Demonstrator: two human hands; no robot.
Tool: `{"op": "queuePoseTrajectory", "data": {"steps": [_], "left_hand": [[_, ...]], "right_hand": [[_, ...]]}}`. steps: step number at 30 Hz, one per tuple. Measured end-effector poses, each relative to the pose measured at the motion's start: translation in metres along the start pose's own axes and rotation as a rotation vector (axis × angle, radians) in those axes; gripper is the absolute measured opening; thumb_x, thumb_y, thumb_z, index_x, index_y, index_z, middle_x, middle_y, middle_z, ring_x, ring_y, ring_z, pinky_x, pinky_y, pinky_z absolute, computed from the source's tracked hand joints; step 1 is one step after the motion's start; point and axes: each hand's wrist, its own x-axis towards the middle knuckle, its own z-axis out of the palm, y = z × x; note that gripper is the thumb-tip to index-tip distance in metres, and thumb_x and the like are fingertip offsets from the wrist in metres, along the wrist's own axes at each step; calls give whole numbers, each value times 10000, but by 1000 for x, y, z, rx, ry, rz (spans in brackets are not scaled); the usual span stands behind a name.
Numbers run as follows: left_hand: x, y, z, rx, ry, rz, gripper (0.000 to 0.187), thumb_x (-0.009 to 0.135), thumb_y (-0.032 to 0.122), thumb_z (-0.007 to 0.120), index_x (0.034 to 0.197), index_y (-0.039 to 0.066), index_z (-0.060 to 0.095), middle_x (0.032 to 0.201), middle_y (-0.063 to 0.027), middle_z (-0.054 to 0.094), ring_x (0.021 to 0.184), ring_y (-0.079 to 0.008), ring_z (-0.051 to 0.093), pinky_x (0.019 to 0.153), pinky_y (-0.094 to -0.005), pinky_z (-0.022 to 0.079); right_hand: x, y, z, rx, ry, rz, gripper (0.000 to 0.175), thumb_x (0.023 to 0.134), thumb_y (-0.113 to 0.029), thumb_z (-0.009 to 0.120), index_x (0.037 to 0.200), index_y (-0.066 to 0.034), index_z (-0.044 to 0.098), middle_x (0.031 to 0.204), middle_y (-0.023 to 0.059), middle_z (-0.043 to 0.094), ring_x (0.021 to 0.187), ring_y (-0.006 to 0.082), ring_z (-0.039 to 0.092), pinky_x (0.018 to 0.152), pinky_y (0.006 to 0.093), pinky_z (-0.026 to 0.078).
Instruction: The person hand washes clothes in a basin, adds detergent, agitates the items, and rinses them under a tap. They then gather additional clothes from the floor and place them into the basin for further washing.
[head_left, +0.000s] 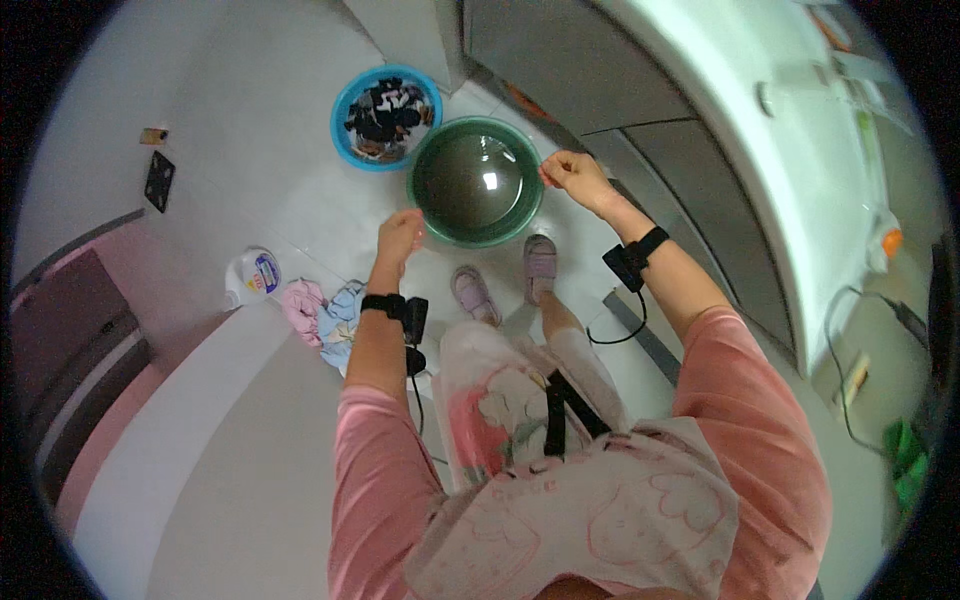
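A round green basin (441, 229) holds dark, murky water with bright reflections on it. My left hand (399, 238) is beside the basin's lower left rim, fingers curled inward. At the right rim is my right hand (576, 178), its fingers bent as well. In the picture both sets of fingertips meet the rim, but whether they grip it or hover above it is unclear. Behind the green basin, up and to the left, stands a blue basin (341, 142). Dark and light wet-looking clothes (386, 116) lie in it.
A white bottle (244, 277) with a printed label stands at left, near pink and blue cloths (322, 311). Grey cabinet doors (675, 195) run along the right below a white counter (750, 112). My slippered feet (540, 262) are just before the basin. A black wrist device (626, 262) trails a cable.
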Motion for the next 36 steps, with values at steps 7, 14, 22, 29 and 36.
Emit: {"op": "queuePoseTrajectory", "data": {"steps": [7, 14, 22, 29, 36], "left_hand": [[163, -175, 10, -60, 114, -138, 526, 955, 331, 590, 1407, 85, 474, 1204, -79, 629, 1045, -183, 608, 863, -365, 500], [247, -238, 39, -217, 270, -201, 503, 945, 309, 622, 1365, 99, 442, 1101, -62, 631, 962, -182, 612, 764, -372, 518], [190, -222, 2, -102, 155, -147, 196, 945, 241, 630, 1081, 106, 589, 983, -18, 648, 851, -133, 621, 667, -283, 513], [-3, -109, -73, -48, 193, -5, 168, 940, 214, 632, 1026, 70, 631, 878, 20, 623, 746, -51, 529, 588, -226, 412], [-252, 83, -104, -176, 223, 428, 128, 955, 137, 591, 1015, 24, 598, 985, -41, 641, 834, -134, 599, 715, -260, 479]], "right_hand": [[149, 235, 61, -517, 297, 36, 359, 875, -248, 651, 1134, 1, 638, 1121, 217, 674, 1021, 396, 645, 912, 420, 501], [225, 325, 66, -505, 281, 184, 614, 844, -379, 712, 1254, 38, 524, 1132, 243, 655, 1048, 385, 639, 925, 443, 498], [164, 293, 94, -30, 560, 223, 328, 801, -301, 752, 886, -1, 652, 743, 110, 673, 691, 199, 630, 652, 366, 505], [25, 125, 71, 286, 415, 341, 199, 869, -165, 723, 907, -12, 601, 815, 78, 648, 689, 149, 592, 616, 327, 500], [-144, -85, 2, 370, 339, 170, 285, 895, -222, 712, 1011, 14, 603, 870, 110, 665, 782, 166, 629, 689, 339, 530]]}}
